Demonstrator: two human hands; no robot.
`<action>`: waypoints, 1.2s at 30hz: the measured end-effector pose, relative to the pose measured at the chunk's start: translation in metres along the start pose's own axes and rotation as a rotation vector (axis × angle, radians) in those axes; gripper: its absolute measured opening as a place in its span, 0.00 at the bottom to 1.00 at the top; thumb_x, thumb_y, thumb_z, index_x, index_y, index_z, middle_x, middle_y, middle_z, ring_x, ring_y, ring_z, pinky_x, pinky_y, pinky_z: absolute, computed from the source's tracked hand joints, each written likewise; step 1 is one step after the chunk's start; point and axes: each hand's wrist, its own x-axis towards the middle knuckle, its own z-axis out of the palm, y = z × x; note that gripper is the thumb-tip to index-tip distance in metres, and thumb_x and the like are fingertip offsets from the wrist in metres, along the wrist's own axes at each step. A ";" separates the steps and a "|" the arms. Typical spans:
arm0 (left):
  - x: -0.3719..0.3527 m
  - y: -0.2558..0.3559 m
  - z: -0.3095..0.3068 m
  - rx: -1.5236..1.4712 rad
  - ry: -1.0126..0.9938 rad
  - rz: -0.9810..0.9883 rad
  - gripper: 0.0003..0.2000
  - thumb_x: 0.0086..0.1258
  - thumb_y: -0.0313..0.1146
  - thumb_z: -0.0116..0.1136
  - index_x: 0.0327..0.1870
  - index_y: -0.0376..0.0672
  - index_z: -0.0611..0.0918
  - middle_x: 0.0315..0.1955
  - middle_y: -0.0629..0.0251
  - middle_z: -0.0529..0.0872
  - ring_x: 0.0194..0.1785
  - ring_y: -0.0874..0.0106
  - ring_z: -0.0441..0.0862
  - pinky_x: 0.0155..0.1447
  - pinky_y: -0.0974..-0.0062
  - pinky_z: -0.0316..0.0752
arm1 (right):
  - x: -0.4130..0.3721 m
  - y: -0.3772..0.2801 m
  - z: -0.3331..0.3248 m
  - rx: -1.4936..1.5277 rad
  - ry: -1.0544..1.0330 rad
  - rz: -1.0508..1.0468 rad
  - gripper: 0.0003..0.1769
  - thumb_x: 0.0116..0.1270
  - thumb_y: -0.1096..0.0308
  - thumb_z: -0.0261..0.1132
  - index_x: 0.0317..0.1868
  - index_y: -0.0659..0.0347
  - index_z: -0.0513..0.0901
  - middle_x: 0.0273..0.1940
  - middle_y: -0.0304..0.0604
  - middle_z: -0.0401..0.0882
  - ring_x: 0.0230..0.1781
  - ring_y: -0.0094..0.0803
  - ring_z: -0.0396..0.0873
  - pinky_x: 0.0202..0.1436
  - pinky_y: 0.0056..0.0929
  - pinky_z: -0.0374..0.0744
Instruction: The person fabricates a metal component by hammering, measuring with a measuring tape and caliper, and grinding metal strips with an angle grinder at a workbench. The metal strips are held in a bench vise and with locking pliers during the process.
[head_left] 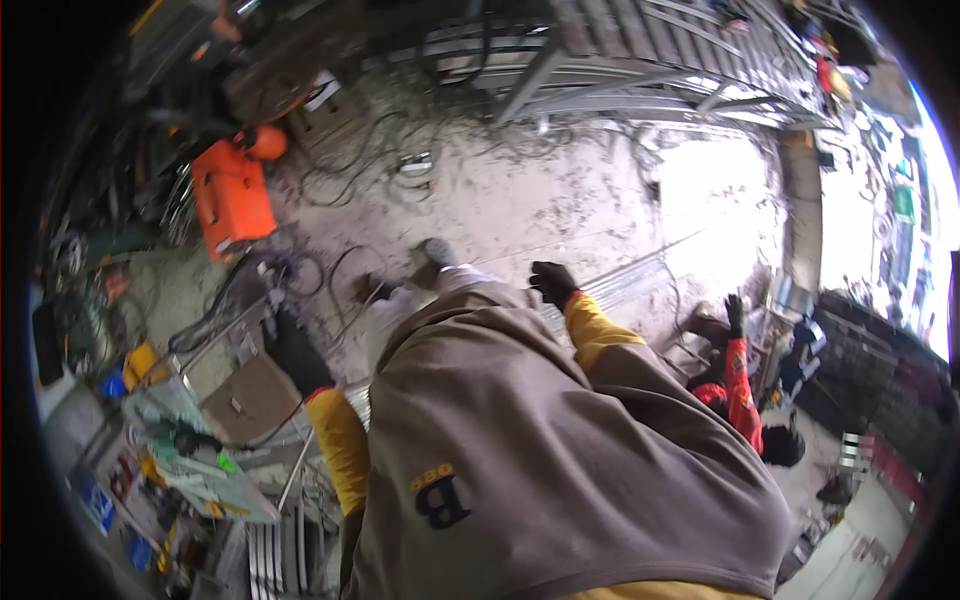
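Observation:
My left hand, in a dark glove below a yellow sleeve, reaches out beside the cardboard box. Its fingers look closed around a small greyish thing that is too blurred to name. Dark cables lie just beyond the fingertips. On the other side of my body, my right hand, also dark-gloved, hangs with loosely bent fingers apart and nothing visible in them. Long metal profiles lie on the floor below and beside it. My shoes stand on the dusty floor between the hands.
An orange case stands at the left beyond the cables. Metal frames fill the far side. A co-worker in red sleeves is low down at the right. A cluttered glass-like bench top with tools stands at my left.

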 end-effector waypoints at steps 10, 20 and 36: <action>-0.013 0.044 0.030 -0.027 -0.181 -0.040 0.18 0.77 0.36 0.60 0.58 0.30 0.82 0.45 0.64 0.85 0.44 0.74 0.79 0.48 0.74 0.73 | -0.012 0.001 0.005 -0.023 0.168 -0.076 0.20 0.70 0.53 0.64 0.53 0.59 0.81 0.35 0.40 0.82 0.27 0.30 0.78 0.31 0.34 0.77; 0.001 0.052 0.042 -0.075 -0.284 -0.044 0.19 0.76 0.33 0.58 0.63 0.30 0.80 0.54 0.59 0.86 0.55 0.70 0.82 0.58 0.73 0.76 | -0.017 -0.015 -0.087 -0.566 0.923 -0.257 0.63 0.64 0.44 0.71 0.83 0.62 0.39 0.64 0.75 0.72 0.63 0.67 0.76 0.69 0.49 0.73; 0.042 0.089 -0.005 -0.212 -0.014 -0.156 0.14 0.77 0.43 0.63 0.55 0.47 0.84 0.35 0.72 0.87 0.27 0.80 0.77 0.33 0.81 0.71 | 0.042 -0.032 -0.048 -0.321 0.189 -0.313 0.21 0.68 0.52 0.69 0.27 0.62 0.83 0.22 0.41 0.78 0.22 0.33 0.74 0.31 0.38 0.73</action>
